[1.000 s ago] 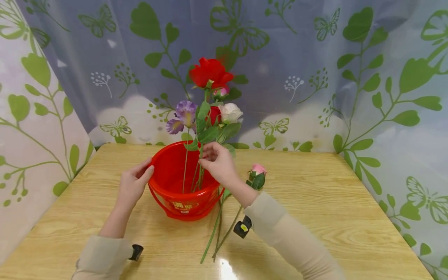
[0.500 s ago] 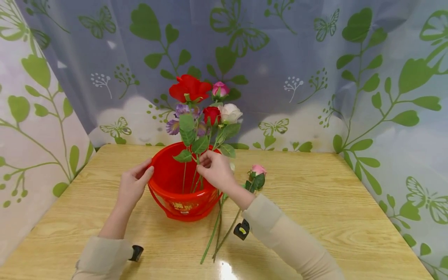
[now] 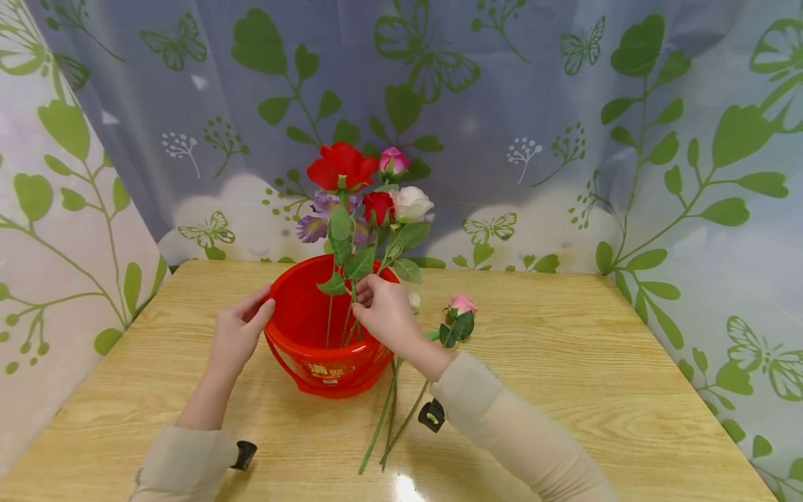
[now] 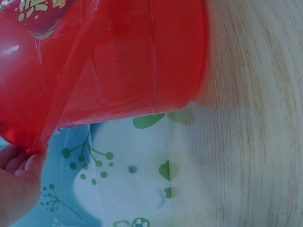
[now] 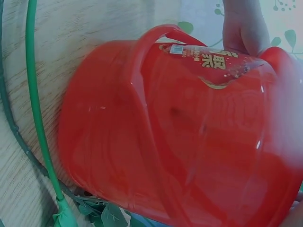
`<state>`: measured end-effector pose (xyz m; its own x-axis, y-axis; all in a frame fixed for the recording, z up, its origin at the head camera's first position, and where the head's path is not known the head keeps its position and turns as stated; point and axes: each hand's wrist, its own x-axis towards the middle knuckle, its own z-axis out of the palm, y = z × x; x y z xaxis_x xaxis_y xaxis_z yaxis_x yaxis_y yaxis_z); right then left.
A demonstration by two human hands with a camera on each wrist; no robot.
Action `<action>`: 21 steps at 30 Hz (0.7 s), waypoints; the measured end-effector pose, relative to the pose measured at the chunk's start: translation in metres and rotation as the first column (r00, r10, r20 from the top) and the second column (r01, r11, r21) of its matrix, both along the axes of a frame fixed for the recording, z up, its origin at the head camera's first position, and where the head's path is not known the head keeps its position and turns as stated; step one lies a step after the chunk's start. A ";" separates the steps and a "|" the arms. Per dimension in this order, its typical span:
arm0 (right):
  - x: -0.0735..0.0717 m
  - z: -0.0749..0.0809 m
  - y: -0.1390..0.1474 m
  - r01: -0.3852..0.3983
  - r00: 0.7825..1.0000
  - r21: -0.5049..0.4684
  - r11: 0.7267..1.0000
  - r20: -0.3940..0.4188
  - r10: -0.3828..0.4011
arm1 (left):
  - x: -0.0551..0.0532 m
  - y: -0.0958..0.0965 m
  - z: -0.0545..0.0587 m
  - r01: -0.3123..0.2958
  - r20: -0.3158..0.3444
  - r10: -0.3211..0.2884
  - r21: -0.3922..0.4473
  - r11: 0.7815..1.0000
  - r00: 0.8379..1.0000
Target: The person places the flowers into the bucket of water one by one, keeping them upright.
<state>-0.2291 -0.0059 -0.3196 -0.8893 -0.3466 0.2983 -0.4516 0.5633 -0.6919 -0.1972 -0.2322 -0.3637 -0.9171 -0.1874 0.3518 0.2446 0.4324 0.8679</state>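
Currently, the right hand (image 3: pixel 389 315) pinches a ruffled red flower (image 3: pixel 342 166) by its slender stem (image 3: pixel 353 290), which reaches into a round, glossy plastic bucket (image 3: pixel 366 366). The left hand (image 3: pixel 240 330) grips its smooth rim above a wood-grained table (image 3: pixel 564 376).

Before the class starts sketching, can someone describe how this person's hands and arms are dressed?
The left hand and right hand wear no gloves. The left sleeve and right sleeve are plain beige with wide cuffs. Small black devices show beside both cuffs; the right one has a yellow mark.
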 end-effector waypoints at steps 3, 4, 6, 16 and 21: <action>0.003 -0.001 -0.001 0.009 1.000 0.028 1.000 -0.012 -0.009 | 0.000 0.000 -0.001 0.002 0.003 -0.002 0.000 1.000 1.000; 0.004 -0.001 -0.001 0.009 1.000 0.036 0.999 -0.018 -0.008 | 0.000 0.000 -0.001 0.002 0.003 -0.002 -0.001 1.000 1.000; 0.005 -0.002 -0.001 0.003 1.000 0.044 0.999 -0.030 -0.001 | 0.000 0.000 -0.001 -0.001 0.001 0.001 -0.001 1.000 1.000; 0.013 -0.001 0.008 -0.076 0.992 -0.050 0.996 -0.109 0.070 | -0.002 0.000 -0.004 0.003 -0.034 -0.002 0.030 1.000 0.999; 0.016 0.001 0.019 -0.084 0.993 -0.100 0.991 -0.092 0.074 | -0.002 0.000 -0.002 0.004 -0.029 -0.003 0.020 1.000 1.000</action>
